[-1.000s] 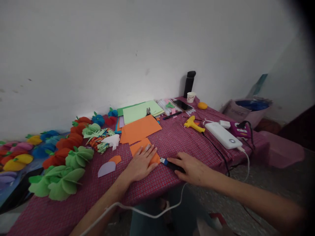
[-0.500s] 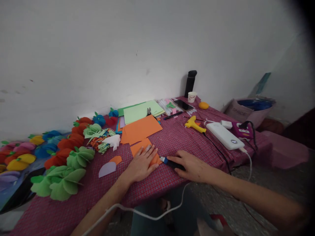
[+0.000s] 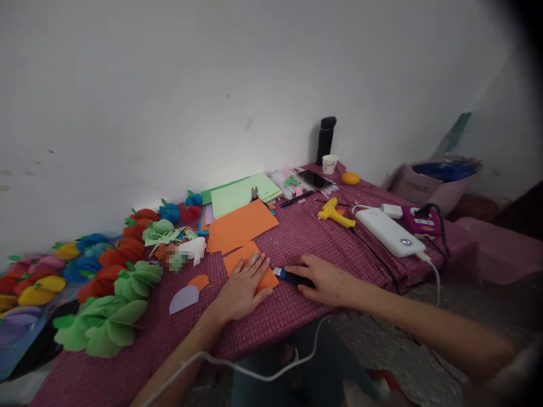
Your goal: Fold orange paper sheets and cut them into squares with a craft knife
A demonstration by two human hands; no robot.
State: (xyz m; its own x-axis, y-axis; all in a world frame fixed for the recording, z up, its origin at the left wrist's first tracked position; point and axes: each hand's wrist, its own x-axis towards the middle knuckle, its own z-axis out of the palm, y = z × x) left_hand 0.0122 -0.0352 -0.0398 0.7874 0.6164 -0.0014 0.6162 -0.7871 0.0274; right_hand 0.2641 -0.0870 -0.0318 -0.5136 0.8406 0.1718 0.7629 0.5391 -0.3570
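My left hand point(image 3: 245, 287) lies flat on a small orange sheet of paper point(image 3: 267, 277), fingers stretched out, pressing it to the table. My right hand point(image 3: 324, 281) is wrapped round a dark blue and black utility knife point(image 3: 297, 278), whose metal tip points left at the sheet's right edge. Whether the tip touches the paper I cannot tell. Left of my left hand lie a lilac half-round paper piece point(image 3: 184, 299) and a small orange cut-out point(image 3: 198, 281). Behind them are larger orange sheets point(image 3: 246, 225) and light green sheets point(image 3: 237, 195), with pliers point(image 3: 254, 194) on top.
Colourful paper fruit shapes point(image 3: 123, 316) crowd the left side, near paper scraps point(image 3: 186, 233). At right lie a yellow glue gun point(image 3: 335, 213), a white power bank point(image 3: 388, 232) and a purple power strip point(image 3: 419, 220). A phone point(image 3: 314, 179), paper cup point(image 3: 329, 164) and black bottle point(image 3: 325, 141) stand farther back.
The utility knife and my right hand have shifted slightly left and up relative to the sheet, its tip drawn away from the lower part. My left hand still presses down; the camera view has tilted slightly.
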